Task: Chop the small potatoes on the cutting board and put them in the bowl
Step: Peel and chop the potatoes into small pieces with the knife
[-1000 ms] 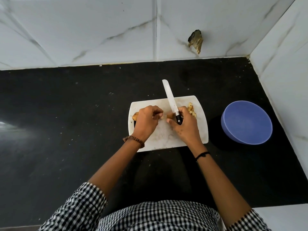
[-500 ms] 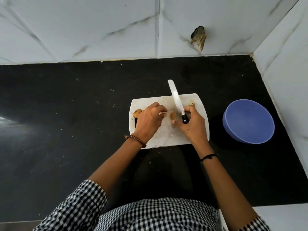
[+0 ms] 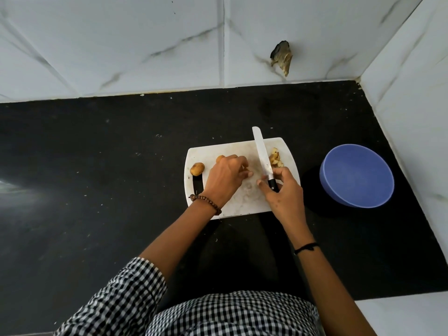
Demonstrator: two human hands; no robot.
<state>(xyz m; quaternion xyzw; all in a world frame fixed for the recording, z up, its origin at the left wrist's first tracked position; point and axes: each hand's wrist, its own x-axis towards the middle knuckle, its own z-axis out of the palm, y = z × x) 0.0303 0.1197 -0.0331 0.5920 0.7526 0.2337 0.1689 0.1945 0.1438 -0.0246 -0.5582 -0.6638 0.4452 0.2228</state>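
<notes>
1 whole potato (image 3: pixel 196 169) waits left of left grip (image 3: pixel 225 178); 2nd potato (image 3: pixel 220 158) peeks just behind it. Left grip curls down on cutting board (image 3: pixel 244 202), prob. steadying sth; can't tell what. Right grip (image 3: pixel 283 195) wraps knife (image 3: pixel 262 157) handle, blade pointing away. 1 cut pile (image 3: pixel 275 159) just beyond right grip; 1 bowl (image 3: pixel 356 175) well right of it, looks empty.
</notes>
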